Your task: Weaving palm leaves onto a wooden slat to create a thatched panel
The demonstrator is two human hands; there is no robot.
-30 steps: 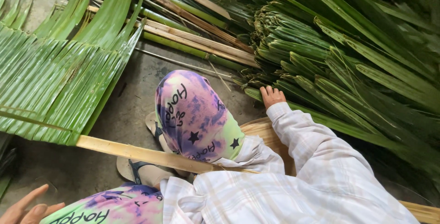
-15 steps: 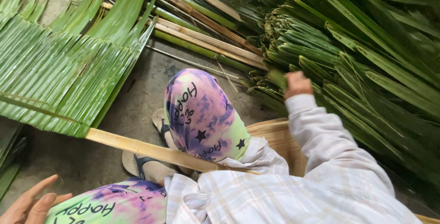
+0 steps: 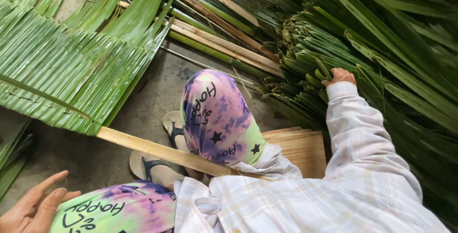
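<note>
While the right hand [image 3: 339, 76] reached into the far-right pile of green palm leaves [image 3: 305, 66], its fingers curled among the leaf ends, though a closed grasp could not be made out. At the near left, the left hand [image 3: 33, 209] rested open, fingers apart, beside the tie-dyed trouser knee [image 3: 119, 211]. A split palm stem [image 3: 162, 152] crossed the lap, its woven frond [image 3: 67, 66] spread far left.

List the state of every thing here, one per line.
Right hand: stretched out, fingers among the stacked leaves.
Left hand: open, holding nothing.
Pile of green palm leaves: stacked, lying flat.
Woven leaf panel: flat on the floor, leaves folded over its pale stick.
Sandals: worn on the feet.
</note>
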